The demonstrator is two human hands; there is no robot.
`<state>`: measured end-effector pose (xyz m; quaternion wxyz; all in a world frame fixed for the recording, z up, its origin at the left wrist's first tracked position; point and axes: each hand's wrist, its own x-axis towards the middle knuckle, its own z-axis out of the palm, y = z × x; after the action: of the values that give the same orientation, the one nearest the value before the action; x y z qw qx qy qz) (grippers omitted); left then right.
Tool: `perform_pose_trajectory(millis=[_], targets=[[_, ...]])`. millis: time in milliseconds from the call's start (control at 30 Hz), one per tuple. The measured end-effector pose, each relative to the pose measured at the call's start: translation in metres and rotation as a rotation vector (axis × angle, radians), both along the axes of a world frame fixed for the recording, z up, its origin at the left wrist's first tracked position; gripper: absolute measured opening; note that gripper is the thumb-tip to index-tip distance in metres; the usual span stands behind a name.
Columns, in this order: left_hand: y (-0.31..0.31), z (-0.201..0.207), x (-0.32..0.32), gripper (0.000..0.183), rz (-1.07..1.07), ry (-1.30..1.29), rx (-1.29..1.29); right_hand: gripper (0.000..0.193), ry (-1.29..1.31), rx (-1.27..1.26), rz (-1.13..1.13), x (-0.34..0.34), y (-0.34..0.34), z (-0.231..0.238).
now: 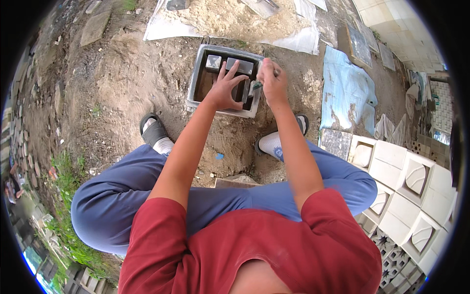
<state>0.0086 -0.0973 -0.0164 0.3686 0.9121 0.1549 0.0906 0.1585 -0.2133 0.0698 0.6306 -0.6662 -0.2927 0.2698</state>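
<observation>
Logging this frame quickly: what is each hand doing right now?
Left hand: open, fingers spread, pressing on the grey blocks inside the square mould.
Right hand: closed around a small tool; its kind cannot be told.

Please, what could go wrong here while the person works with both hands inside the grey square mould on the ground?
1. The left hand lies spread over the metal inserts inside the grey mould, close to the small tool gripped by the right hand; a slip could hit the fingers.
2. The mould sits on loose, uneven dirt, so it may shift or tilt under pressure.
</observation>
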Motion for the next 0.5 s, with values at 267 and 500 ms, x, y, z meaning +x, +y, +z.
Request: perform_pose_trajectory(millis=[267, 500], targets=[[0.004, -0.010, 0.000, 0.098, 0.019, -0.068, -0.008, 0.052, -0.077, -0.031, 0.002, 0.015, 0.022, -0.002], [-0.001, 0.001, 0.009, 0.095, 0.005, -0.035, -0.008, 0.048, -0.080, -0.003, 0.034, 0.043, 0.027, -0.021]])
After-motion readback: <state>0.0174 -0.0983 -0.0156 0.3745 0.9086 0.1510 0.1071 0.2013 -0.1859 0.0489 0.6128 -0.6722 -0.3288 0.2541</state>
